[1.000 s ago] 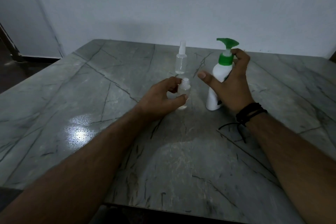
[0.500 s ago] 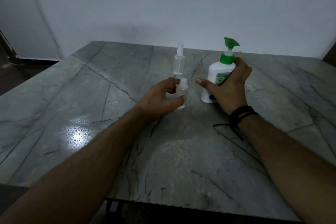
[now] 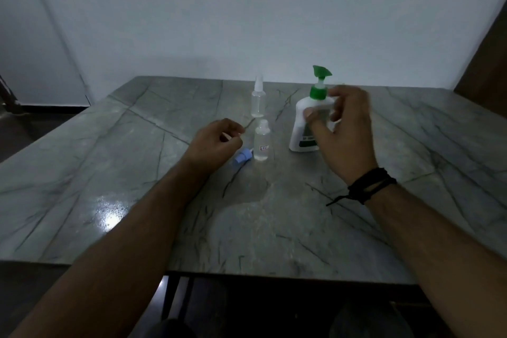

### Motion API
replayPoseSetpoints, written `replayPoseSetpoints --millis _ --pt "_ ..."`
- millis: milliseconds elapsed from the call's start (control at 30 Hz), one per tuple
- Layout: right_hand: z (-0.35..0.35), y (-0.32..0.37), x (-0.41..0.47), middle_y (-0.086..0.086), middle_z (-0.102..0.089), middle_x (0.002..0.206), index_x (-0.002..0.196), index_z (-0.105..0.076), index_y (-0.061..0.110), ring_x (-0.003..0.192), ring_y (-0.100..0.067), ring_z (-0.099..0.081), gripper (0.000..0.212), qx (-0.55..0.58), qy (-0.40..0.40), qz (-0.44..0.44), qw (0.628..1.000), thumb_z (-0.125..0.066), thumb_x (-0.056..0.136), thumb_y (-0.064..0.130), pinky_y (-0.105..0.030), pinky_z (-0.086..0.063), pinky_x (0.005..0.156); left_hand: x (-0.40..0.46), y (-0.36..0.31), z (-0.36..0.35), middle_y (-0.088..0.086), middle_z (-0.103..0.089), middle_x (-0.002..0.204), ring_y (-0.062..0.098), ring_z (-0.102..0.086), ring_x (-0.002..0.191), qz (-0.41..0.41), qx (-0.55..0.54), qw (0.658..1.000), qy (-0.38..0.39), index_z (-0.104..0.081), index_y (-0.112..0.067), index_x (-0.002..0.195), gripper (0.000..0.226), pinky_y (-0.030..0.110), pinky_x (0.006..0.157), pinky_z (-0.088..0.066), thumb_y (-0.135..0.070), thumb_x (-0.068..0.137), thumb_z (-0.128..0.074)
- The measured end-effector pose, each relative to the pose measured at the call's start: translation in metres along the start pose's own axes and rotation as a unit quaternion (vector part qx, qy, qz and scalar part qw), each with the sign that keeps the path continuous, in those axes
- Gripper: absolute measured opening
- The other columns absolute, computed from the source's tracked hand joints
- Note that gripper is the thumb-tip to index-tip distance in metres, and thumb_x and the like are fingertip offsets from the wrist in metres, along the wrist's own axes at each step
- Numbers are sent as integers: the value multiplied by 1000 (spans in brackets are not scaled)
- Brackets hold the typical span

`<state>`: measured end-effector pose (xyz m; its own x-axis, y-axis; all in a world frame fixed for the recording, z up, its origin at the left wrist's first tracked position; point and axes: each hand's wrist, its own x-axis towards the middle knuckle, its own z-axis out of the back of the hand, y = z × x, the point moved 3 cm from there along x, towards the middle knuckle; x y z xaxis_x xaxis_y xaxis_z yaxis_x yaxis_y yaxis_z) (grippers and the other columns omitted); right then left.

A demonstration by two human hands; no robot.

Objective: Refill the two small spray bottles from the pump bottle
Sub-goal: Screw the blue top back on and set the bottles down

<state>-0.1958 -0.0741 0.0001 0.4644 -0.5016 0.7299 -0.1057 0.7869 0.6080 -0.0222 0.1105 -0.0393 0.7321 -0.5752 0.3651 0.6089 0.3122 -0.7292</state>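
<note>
A white pump bottle (image 3: 300, 129) with a green pump head stands upright right of centre on the marble table (image 3: 137, 173). My right hand (image 3: 343, 132) is blurred just in front of it, fingers loosely curved with the thumb tip over its front, not gripping it. A small clear spray bottle (image 3: 262, 143) stands uncapped at the centre. Its blue spray head (image 3: 242, 158) lies on the table to its left. My left hand (image 3: 216, 143) rests beside that head, fingers loosely curled, holding nothing I can see. A second small spray bottle (image 3: 258, 99), cap on, stands behind.
The table's near edge (image 3: 247, 271) runs across the bottom, with dark floor and table legs below. A pale wall (image 3: 247, 22) stands behind the table. A dark wooden panel (image 3: 485, 57) rises at the far right.
My left hand let go of the small bottle and drew left; the blue spray head now lies on the table. My right hand loosened from the pump bottle, which stands upright.
</note>
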Motion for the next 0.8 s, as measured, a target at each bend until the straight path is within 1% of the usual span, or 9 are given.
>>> replayPoseSetpoints --millis 67,133,233,367,433,533,667,733,800 --pt "-10 15 -15 -5 -54 107 111 -53 18 83 -9 -53 35 -8 76 13 997 -75 86 27 -17 -46 72 -2 -3 -2 -5 -64 99 8 -61 81 -17 47 998 43 -69 -24 108 22 23 67 -48 -24 86 -64" --pt "-23 22 -27 0 -55 103 115 -54 20 84 -11 -54 38 -34 143 2 989 -76 85 31 -22 -45 71 -4 -3 -4 -7 -63 99 7 -60 82 -25 87 993 78 -68 -30 108 24 30 72 -53 -36 85 -65" --pt "-40 23 -35 2 -53 114 130 -50 19 94 -9 -51 53 -60 202 -29 977 -74 86 36 -21 -41 78 -8 -2 -6 -12 -60 98 4 -56 84 -41 142 985 85 -65 -35 111 31 32 75 -52 -50 84 -65" --pt "-63 22 -30 -9 -49 137 142 -41 13 118 -22 -55 67 -83 244 -54 965 -72 88 38 -30 -47 97 -10 -5 -9 -9 -63 102 9 -56 89 -32 169 979 105 -64 -33 111 27 37 82 -52 -42 86 -67" --pt "-73 22 -26 -10 -51 135 140 -44 12 120 -25 -55 63 -93 254 -55 961 -71 88 36 -33 -45 98 -10 -4 -10 -10 -65 103 10 -58 90 -21 168 980 100 -64 -32 112 26 38 83 -52 -38 87 -66" --pt "-84 18 -22 -11 -56 125 133 -47 13 113 -28 -57 51 -110 262 -45 958 -66 90 34 -33 -47 91 -9 -1 -6 -9 -63 100 9 -61 88 11 104 994 44 -57 -27 115 33 31 79 -53 -34 86 -70" --pt "-92 8 -24 -7 -64 116 130 -48 17 101 -25 -62 44 -85 254 -43 963 -62 93 34 -31 -47 84 -6 3 3 -5 -63 98 9 -62 86 57 7 995 -85 -56 -19 105 28 26 71 -54 -28 84 -73" --pt "-94 3 -27 -3 -65 115 130 -48 19 100 -23 -62 44 -64 241 -42 968 -63 92 36 -32 -50 86 -5 1 8 -5 -62 97 6 -61 83 52 -25 990 -127 -57 -19 104 26 20 66 -49 -26 84 -73" --pt "-94 -1 -28 -1 -65 113 129 -50 20 100 -21 -62 44 -50 230 -40 971 -65 92 37 -29 -47 84 -3 -4 14 -5 -63 99 6 -63 84 36 -71 985 -152 -59 -19 106 25 19 67 -50 -23 86 -72"
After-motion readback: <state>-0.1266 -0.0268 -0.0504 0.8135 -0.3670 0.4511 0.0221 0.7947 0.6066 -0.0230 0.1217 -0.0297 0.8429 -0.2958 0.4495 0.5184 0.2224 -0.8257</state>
